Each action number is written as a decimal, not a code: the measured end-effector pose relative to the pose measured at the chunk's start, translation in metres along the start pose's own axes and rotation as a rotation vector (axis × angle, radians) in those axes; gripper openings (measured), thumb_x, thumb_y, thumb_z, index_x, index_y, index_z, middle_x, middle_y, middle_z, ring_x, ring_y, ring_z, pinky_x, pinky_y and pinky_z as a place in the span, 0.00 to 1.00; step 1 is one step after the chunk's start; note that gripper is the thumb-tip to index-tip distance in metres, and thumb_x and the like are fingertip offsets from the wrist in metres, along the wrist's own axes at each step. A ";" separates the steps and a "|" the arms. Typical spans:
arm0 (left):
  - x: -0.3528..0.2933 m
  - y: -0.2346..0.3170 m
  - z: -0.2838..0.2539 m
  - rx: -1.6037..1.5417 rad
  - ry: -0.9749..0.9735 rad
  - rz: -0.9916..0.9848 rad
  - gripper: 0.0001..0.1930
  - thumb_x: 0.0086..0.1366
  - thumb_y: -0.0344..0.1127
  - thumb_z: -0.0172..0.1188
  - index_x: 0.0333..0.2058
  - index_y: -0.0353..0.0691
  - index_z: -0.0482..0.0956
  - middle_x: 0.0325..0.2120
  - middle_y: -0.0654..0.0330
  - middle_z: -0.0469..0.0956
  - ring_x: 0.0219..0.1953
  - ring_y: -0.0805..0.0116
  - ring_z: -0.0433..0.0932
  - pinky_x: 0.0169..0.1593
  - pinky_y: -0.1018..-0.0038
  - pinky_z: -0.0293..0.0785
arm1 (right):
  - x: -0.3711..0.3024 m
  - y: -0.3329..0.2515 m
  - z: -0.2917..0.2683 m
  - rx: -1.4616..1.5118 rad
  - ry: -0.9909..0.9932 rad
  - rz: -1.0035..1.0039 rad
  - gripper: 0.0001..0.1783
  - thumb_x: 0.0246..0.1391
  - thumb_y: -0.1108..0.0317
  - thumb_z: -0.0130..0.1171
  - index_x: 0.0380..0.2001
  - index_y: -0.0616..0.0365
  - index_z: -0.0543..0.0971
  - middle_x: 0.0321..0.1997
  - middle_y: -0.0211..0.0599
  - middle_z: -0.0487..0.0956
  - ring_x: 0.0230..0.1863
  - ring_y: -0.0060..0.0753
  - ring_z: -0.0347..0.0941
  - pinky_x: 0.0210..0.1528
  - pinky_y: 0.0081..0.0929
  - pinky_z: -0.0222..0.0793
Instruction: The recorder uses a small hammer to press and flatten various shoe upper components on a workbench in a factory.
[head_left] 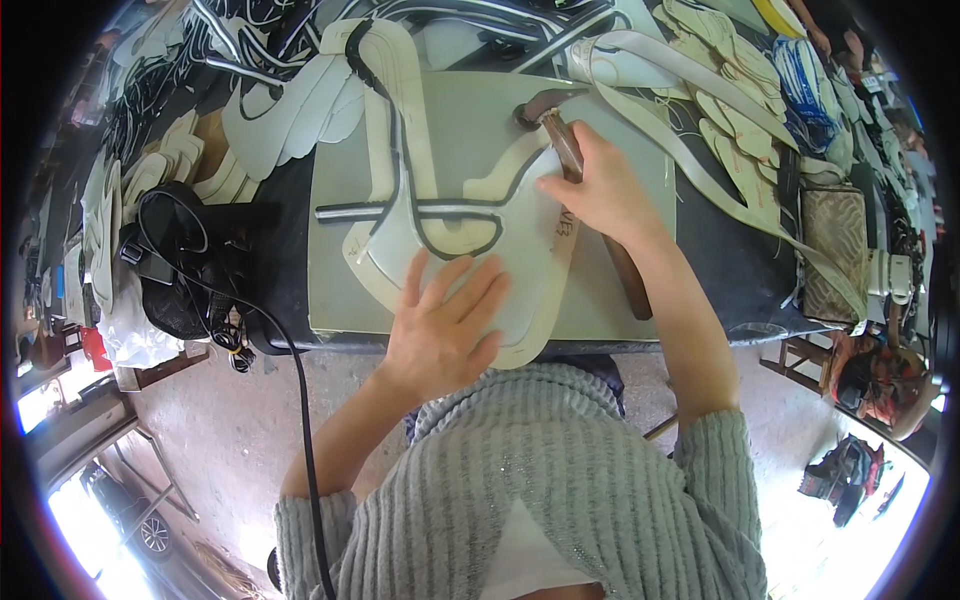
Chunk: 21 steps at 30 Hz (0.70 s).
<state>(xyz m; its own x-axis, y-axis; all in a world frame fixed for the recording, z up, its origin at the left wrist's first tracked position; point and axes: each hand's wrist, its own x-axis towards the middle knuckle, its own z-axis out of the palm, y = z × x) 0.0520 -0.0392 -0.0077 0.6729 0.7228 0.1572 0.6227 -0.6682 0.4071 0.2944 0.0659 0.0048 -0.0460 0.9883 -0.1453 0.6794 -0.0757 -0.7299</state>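
My right hand (607, 192) is wrapped round the wooden handle of a hammer (566, 148), whose dark metal head points away from me. It rests over the right side of a pale, curved cut-out piece (530, 285) with black edging strips along its inner curves. My left hand (447, 320) lies with fingers spread on the near left part of that piece. A straight black-and-white strip (350, 211) crosses the piece just beyond my left fingers. Beneath everything is a flat grey-green board (625, 290) on the dark table. Handwriting marks the piece beside my right wrist.
Stacks of pale cut pieces stand at left (290, 110) and right (735, 140). A long white strap (690, 165) curves down the right side. Black-and-white strips (430, 15) pile up at the back. A black cable (303, 420) hangs over the table's front edge at left.
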 end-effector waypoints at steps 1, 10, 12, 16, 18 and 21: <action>0.001 0.000 0.000 0.001 0.004 0.006 0.30 0.56 0.42 0.62 0.58 0.40 0.73 0.61 0.58 0.70 0.61 0.54 0.65 0.70 0.47 0.44 | 0.002 0.005 -0.001 0.035 0.004 0.000 0.22 0.44 0.65 0.71 0.35 0.63 0.70 0.29 0.38 0.74 0.31 0.32 0.71 0.35 0.33 0.69; 0.001 0.001 0.002 -0.001 -0.008 0.007 0.28 0.57 0.41 0.60 0.57 0.38 0.74 0.60 0.55 0.70 0.61 0.51 0.65 0.70 0.46 0.42 | 0.003 0.011 -0.012 0.160 -0.031 -0.019 0.25 0.39 0.67 0.76 0.36 0.59 0.70 0.32 0.32 0.78 0.33 0.28 0.76 0.36 0.29 0.72; 0.000 0.002 0.002 0.014 -0.008 -0.014 0.30 0.55 0.42 0.62 0.57 0.40 0.74 0.61 0.58 0.69 0.61 0.53 0.64 0.67 0.41 0.50 | 0.003 0.010 -0.011 0.128 -0.067 -0.016 0.28 0.38 0.66 0.78 0.34 0.58 0.67 0.31 0.32 0.77 0.31 0.29 0.75 0.34 0.29 0.71; -0.001 0.003 0.002 0.011 -0.014 -0.017 0.29 0.55 0.42 0.61 0.57 0.40 0.74 0.61 0.58 0.69 0.61 0.54 0.64 0.67 0.41 0.49 | 0.003 0.009 -0.013 0.152 -0.096 -0.031 0.29 0.38 0.66 0.78 0.34 0.58 0.66 0.30 0.33 0.75 0.29 0.31 0.75 0.33 0.30 0.71; -0.001 0.003 0.003 0.003 -0.025 -0.024 0.29 0.55 0.42 0.61 0.57 0.41 0.74 0.61 0.59 0.69 0.61 0.54 0.64 0.67 0.41 0.49 | 0.004 0.010 -0.010 0.112 -0.089 -0.048 0.30 0.37 0.65 0.78 0.34 0.58 0.65 0.30 0.34 0.75 0.28 0.31 0.74 0.32 0.30 0.70; 0.000 0.002 0.003 0.005 -0.026 -0.024 0.29 0.56 0.43 0.60 0.57 0.41 0.74 0.61 0.59 0.69 0.61 0.55 0.64 0.68 0.41 0.48 | 0.008 0.010 -0.008 0.069 -0.078 -0.053 0.31 0.37 0.65 0.79 0.35 0.59 0.64 0.29 0.35 0.74 0.27 0.32 0.73 0.31 0.31 0.70</action>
<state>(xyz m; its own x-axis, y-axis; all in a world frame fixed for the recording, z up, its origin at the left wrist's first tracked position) 0.0545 -0.0408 -0.0100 0.6678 0.7339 0.1241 0.6408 -0.6517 0.4058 0.3064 0.0738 0.0015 -0.1392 0.9781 -0.1549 0.6227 -0.0352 -0.7817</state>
